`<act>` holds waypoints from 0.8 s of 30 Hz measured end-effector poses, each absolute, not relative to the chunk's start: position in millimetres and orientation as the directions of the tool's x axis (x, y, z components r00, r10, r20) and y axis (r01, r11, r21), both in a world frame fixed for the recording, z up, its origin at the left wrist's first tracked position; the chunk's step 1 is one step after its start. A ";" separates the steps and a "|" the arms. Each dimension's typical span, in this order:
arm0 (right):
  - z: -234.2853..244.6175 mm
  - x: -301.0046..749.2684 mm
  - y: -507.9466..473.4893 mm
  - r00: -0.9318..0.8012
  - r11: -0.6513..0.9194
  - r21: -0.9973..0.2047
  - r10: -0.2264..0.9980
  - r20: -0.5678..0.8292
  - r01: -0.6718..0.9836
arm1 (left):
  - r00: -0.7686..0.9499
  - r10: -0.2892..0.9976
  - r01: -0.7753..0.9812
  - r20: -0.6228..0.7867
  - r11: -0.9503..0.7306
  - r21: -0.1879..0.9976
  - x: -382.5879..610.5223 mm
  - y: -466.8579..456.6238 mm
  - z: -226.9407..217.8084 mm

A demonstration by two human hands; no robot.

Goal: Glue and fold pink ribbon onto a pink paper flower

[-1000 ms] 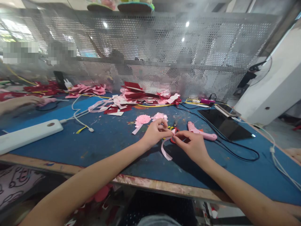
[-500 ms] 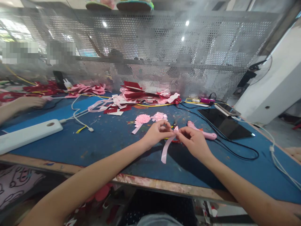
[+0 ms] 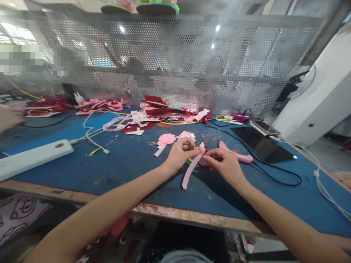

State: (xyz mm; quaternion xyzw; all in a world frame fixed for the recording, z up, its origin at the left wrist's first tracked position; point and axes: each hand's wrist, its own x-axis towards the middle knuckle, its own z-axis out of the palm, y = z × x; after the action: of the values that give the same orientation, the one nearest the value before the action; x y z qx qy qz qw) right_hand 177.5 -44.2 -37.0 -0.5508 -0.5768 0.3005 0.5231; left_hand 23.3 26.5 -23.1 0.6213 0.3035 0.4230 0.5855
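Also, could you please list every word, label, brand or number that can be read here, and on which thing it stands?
None can be read.
White power strip: no print shows.
Dark tablet: screen blank.
Pink glue gun: no label shows.
Pink ribbon, pinched by left hand and right hand: plain.

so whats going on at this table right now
A person is working a strip of pink ribbon between both hands above a blue table. The left hand and the right hand pinch its upper end, and the rest hangs down toward the table. Two finished pink ribbon flowers lie just behind, and a pink glue gun lies to the right.
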 end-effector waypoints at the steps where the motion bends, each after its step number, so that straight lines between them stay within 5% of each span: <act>1: -37.9 177.4 -43.4 0.154 0.221 -0.919 0.947 0.282 0.327 | 0.455 0.875 -0.116 0.164 -0.124 0.985 23.0 27.2 -23.5; 16: -42.2 183.4 -39.4 0.030 0.317 -0.801 0.923 0.384 0.507 | 0.437 0.852 -0.024 0.289 -0.310 0.950 22.4 28.2 -25.2; 24: -42.1 182.5 -43.3 0.014 0.324 -0.807 0.925 0.380 0.494 | 0.507 0.696 0.131 0.509 -0.646 0.752 17.6 14.1 -18.1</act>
State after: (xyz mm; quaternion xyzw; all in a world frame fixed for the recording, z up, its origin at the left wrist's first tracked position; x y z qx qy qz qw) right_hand 182.5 -43.3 -42.1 -0.5345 -0.6636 0.2291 0.4707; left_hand 17.6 14.1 -18.1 0.8016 0.2578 0.4246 0.3328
